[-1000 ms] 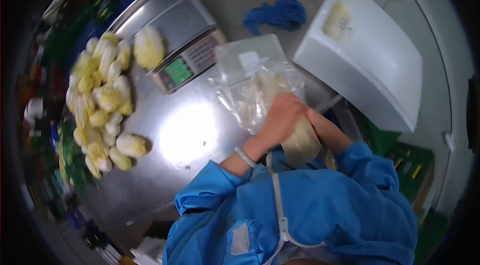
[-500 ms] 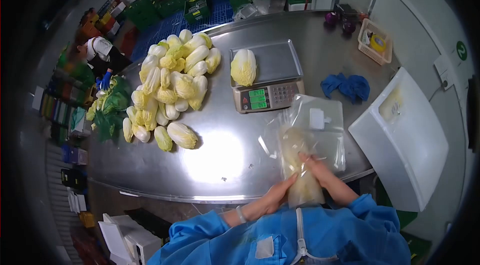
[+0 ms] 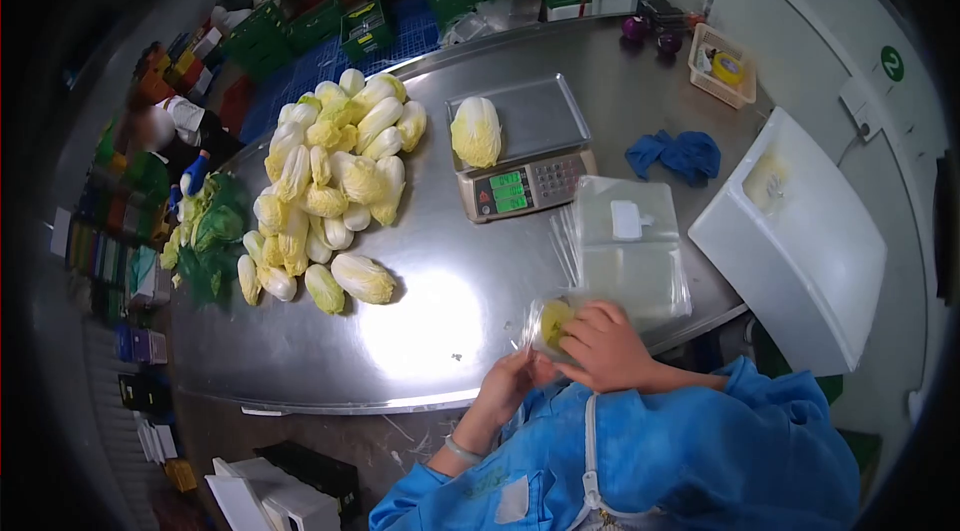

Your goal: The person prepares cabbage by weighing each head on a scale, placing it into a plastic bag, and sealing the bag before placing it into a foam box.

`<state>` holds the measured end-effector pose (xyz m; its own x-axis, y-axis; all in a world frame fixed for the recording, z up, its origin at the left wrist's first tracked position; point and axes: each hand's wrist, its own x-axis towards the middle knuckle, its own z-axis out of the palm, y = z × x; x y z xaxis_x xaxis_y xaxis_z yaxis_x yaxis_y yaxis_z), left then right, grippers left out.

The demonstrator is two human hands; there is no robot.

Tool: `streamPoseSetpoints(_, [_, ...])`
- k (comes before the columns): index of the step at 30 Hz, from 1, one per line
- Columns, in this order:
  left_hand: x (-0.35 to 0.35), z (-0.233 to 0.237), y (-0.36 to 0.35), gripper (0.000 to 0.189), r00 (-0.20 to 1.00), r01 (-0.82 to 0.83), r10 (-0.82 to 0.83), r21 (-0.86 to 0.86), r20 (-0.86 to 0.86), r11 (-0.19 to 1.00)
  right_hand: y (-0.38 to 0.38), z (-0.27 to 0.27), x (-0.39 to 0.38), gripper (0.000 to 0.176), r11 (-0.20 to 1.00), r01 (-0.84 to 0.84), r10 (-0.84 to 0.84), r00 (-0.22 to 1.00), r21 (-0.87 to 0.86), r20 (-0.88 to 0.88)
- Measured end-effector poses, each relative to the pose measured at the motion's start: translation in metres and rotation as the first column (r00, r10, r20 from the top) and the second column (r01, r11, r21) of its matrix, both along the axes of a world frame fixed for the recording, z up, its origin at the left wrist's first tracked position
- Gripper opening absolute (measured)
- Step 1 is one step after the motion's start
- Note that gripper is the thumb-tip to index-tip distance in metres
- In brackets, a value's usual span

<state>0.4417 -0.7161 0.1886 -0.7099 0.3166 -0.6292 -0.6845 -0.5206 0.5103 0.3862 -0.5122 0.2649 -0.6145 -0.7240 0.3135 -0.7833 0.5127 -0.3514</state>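
Note:
Close to my body, a napa cabbage in a clear plastic bag (image 3: 553, 322) points its yellow leafy end up and away from me. My right hand (image 3: 607, 348) is wrapped around it from the right. On the left side, my left hand (image 3: 512, 381) is closed with its fingertips on the bag's plastic; the lower part of the cabbage is hidden by my hands. A stack of flat clear plastic bags (image 3: 632, 246) lies just beyond my right hand. Another napa cabbage (image 3: 477, 132) rests on the pan of a digital scale (image 3: 525, 186) with lit green displays.
Many loose napa cabbages (image 3: 340, 171) are heaped on the left of the steel table (image 3: 440, 351). A blue cloth or glove (image 3: 680, 156), a tape basket (image 3: 735, 91), red onions (image 3: 634, 28) and a white foam box (image 3: 810, 241) are right. A co-worker (image 3: 185, 126) stands far left.
My hands have turned the bagged cabbage from lying lengthwise to end-up and drawn it left, closer to my body. My right hand has moved over its right side.

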Motion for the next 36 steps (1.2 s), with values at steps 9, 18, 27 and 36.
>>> streamPoseSetpoints(9, [-0.004, -0.020, -0.024, 0.035, 0.991, -0.083, 0.095, 0.130, -0.089, 0.988, 0.051, 0.127, 0.005, 0.014, 0.639, 0.419, -0.466, 0.878, -0.645, 0.109])
streamPoseSetpoints(18, [-0.008, -0.009, -0.021, 0.038, 0.989, -0.028, 0.029, 0.014, -0.144, 1.000, 0.054, -0.055, -0.058, 0.061, 0.994, 0.103, -0.103, 0.908, 0.021, 0.407])
streamPoseSetpoints(27, [0.026, -0.004, -0.018, 0.047, 0.907, -0.346, 0.232, -0.311, -0.351, 0.885, 0.056, -0.092, -0.045, 0.007, 0.893, 0.260, 0.065, 0.734, -0.368, 0.676])
streamPoseSetpoints(36, [0.175, -0.112, 0.054, 0.036, 0.988, 0.085, -0.017, -0.457, 0.152, 0.885, 0.147, -0.165, 0.070, 0.013, 0.979, -0.071, 0.010, 0.953, 0.191, 0.303])
